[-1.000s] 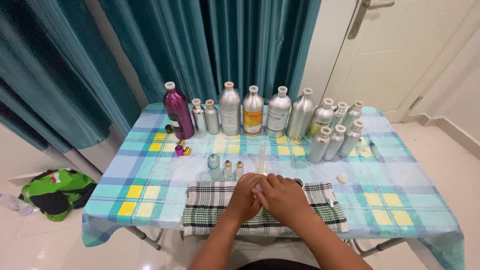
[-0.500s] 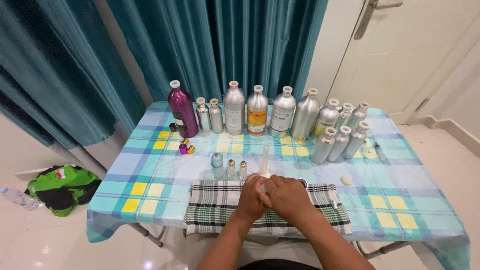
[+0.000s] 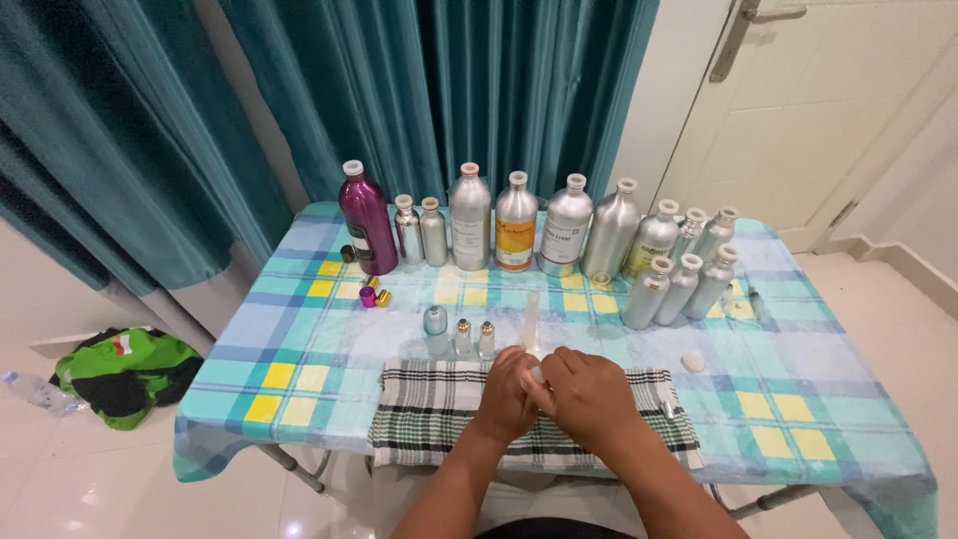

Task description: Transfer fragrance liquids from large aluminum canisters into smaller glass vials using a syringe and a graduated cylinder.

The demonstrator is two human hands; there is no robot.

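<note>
Left hand [image 3: 506, 397] and right hand [image 3: 589, 394]: pressed together over a checked cloth [image 3: 429, 409] at the surface's [image 3: 299, 349] near edge, jointly clasping a small pale object [image 3: 537, 375], mostly hidden. Behind: three small vials [image 3: 461, 337], one purple bottle [image 3: 367, 218], a row of aluminium bottles [image 3: 569, 225].

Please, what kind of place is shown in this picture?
Probably a room in a home, used as a small workplace: a folding table under a checked cloth, teal curtains, a white door and a tiled floor.
</note>
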